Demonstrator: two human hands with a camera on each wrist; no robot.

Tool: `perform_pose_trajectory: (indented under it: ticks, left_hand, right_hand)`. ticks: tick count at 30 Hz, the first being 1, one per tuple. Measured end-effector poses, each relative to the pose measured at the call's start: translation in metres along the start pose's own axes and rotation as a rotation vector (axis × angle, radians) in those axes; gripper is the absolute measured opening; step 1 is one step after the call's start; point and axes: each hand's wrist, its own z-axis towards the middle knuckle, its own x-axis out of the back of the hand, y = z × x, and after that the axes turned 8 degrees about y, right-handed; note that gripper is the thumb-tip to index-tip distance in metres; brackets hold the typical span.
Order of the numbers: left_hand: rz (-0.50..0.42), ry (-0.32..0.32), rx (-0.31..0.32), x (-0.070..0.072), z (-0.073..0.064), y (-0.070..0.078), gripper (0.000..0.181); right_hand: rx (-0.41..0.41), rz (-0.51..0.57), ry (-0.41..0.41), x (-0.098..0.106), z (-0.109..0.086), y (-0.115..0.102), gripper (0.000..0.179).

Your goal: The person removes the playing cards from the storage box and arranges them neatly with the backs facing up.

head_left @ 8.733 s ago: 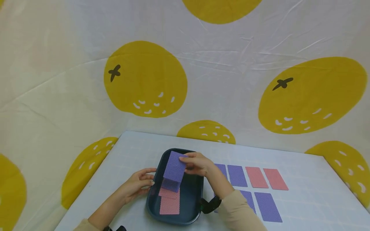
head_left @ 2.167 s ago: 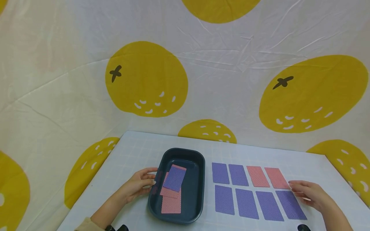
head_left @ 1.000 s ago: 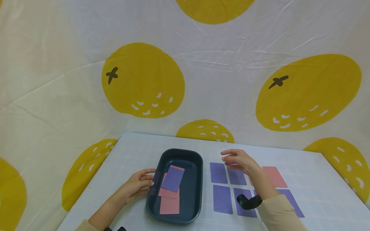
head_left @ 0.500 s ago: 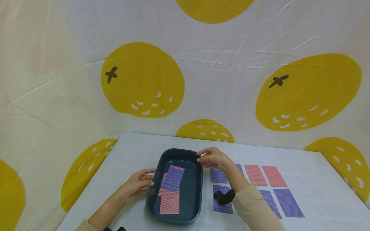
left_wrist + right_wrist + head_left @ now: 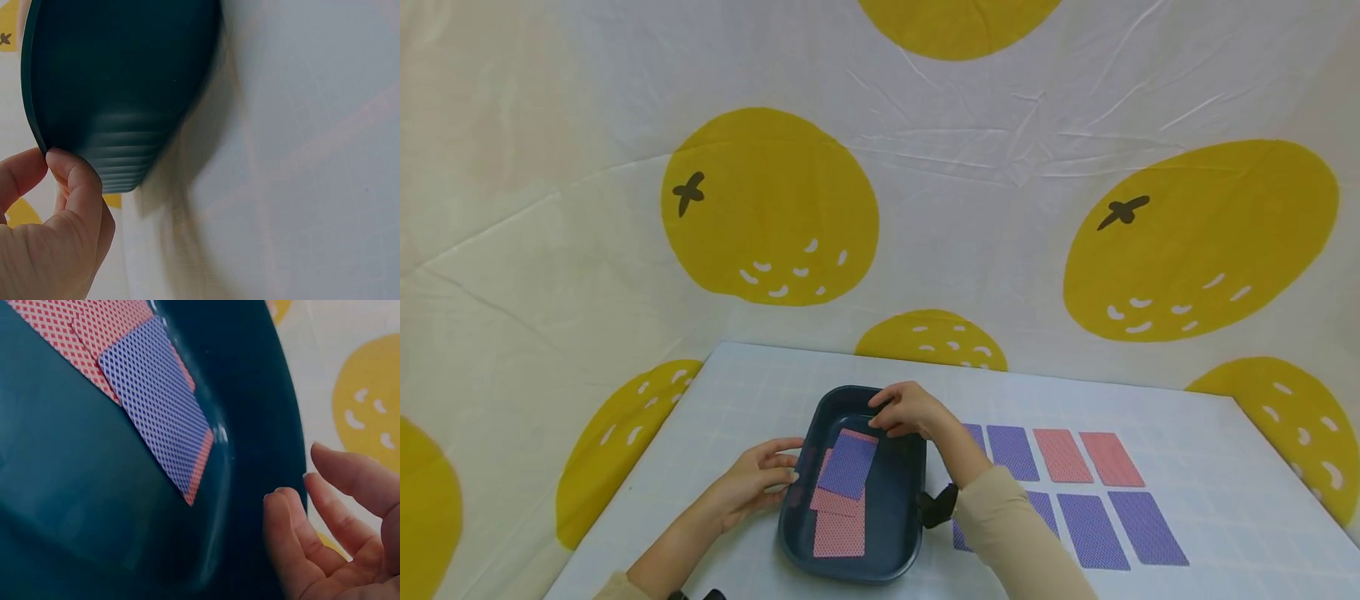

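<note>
In the head view, a dark blue-green tray stands on the table, holding an overlapping pile of patterned playing cards. A blue playing card lies on top, with red playing cards showing beneath it. My left hand pinches the tray's left rim between thumb and finger, as the left wrist view shows at the rim. Over the far right part of the tray hovers my right hand, fingers loosely bent and holding nothing. In the right wrist view its fingertips are apart from the blue card.
Right of the tray, playing cards lie face down in two rows: blue ones and two red cards in the far row, blue cards in the near row. My right forearm covers part of them. A fruit-patterned cloth hangs behind the table.
Since the oldest frame, a blue card has been added at the near row's right end. My right hand has moved left from there to over the tray. The left hand stays at the rim.
</note>
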Motion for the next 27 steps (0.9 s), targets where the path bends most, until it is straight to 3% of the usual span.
perform_pose_trajectory:
  ticks: [10, 17, 27]
  left_hand:
    - [-0.001, 0.003, 0.006, 0.000, -0.001, 0.000, 0.060]
    - [-0.006, -0.005, -0.001, 0.000, 0.000, -0.001, 0.059]
    - [-0.004, 0.008, 0.004, 0.000, 0.001, 0.000, 0.059]
  right_hand:
    - [-0.003, -0.062, 0.019, -0.028, 0.011, 0.008, 0.031]
    - [0.077, -0.317, 0.100, -0.041, 0.011, 0.018, 0.030]
    - [0.061, -0.547, 0.106, -0.049, 0.009, 0.023, 0.047]
